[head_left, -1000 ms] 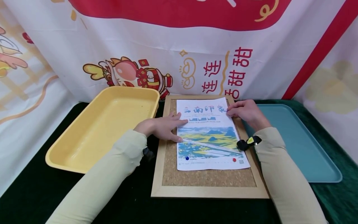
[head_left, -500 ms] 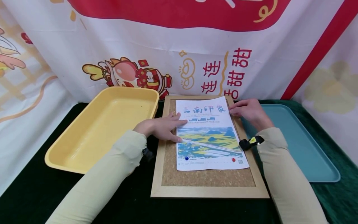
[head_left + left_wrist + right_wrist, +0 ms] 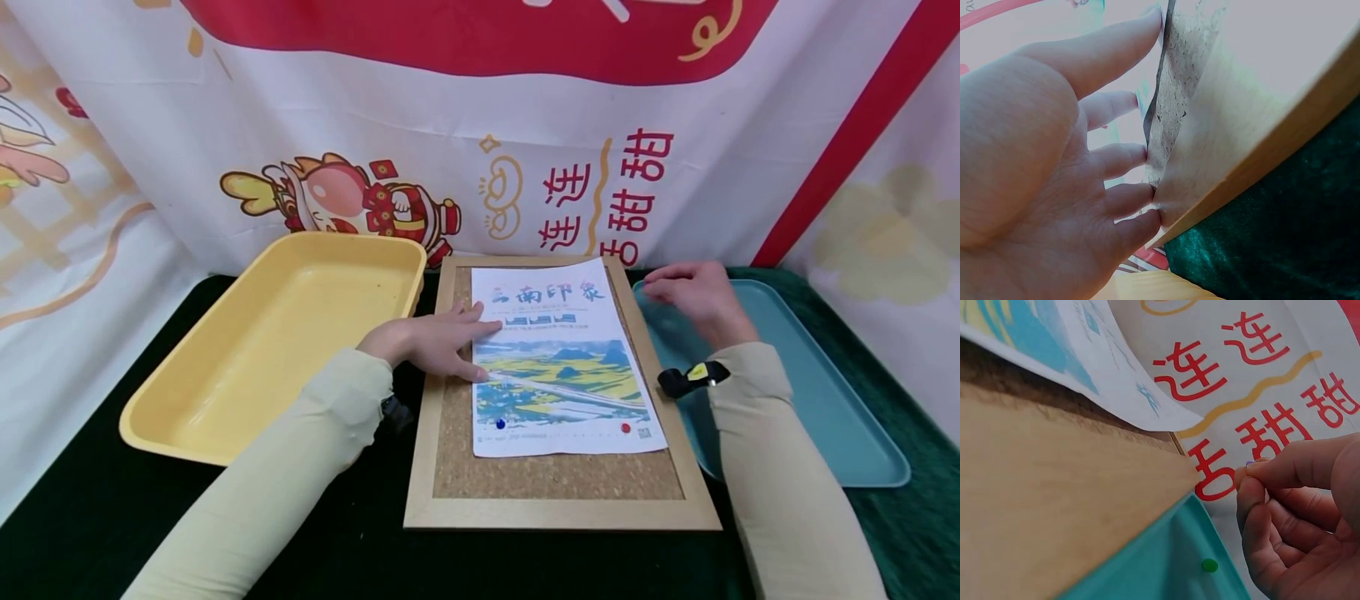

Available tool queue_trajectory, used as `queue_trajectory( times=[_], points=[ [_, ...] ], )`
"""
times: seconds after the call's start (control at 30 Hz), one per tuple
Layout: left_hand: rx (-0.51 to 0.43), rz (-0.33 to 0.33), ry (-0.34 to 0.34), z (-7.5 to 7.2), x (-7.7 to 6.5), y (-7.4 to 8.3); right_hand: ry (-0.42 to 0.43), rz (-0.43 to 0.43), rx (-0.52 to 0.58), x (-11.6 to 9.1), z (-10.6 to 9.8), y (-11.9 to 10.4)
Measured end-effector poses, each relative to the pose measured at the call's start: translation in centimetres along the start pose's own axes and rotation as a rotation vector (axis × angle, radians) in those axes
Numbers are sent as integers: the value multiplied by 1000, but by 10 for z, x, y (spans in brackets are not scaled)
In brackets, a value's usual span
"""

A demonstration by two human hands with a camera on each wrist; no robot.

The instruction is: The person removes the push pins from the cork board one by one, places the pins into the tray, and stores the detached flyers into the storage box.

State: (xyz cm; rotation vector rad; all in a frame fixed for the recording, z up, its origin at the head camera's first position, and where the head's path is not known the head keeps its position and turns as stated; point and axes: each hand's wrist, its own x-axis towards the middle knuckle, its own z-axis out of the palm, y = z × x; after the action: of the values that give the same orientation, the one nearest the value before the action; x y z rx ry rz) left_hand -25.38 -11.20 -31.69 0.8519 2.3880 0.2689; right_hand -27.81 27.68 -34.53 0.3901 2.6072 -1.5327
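A printed landscape poster (image 3: 558, 383) lies on a wood-framed cork board (image 3: 555, 479). Near its lower corners sit a blue push pin (image 3: 500, 424) and a red push pin (image 3: 626, 428). My left hand (image 3: 438, 343) rests at the poster's left edge, fingers spread over paper and cork. My right hand (image 3: 697, 302) is just right of the board, over the far end of the teal tray (image 3: 817, 417). In the right wrist view its thumb and index finger pinch a small purple push pin (image 3: 1249, 464), mostly hidden by the fingertips. The poster's top right corner (image 3: 1175, 422) curls up.
A yellow tray (image 3: 292, 342) stands left of the board. One green push pin (image 3: 1210, 565) lies in the teal tray. Dark green cloth (image 3: 352, 542) covers the table, and a printed white curtain (image 3: 420, 108) hangs close behind.
My right hand has moved right, off the poster's upper right edge to above the teal tray. The left hand stays in place on the poster.
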Motion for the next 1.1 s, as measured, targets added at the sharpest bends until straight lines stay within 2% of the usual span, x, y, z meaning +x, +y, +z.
queue_trajectory(
  times=[0.27,0.67,1.1],
  points=[
    [-5,0,-3,0,0,0,43,-1,-4,2,-9,10],
    [1,-4,-1,0,0,0,70,61,-16,5,-19,25],
    [2,3,-6,-1,-2,0,18,142,-96,5,-30,33]
  ],
)
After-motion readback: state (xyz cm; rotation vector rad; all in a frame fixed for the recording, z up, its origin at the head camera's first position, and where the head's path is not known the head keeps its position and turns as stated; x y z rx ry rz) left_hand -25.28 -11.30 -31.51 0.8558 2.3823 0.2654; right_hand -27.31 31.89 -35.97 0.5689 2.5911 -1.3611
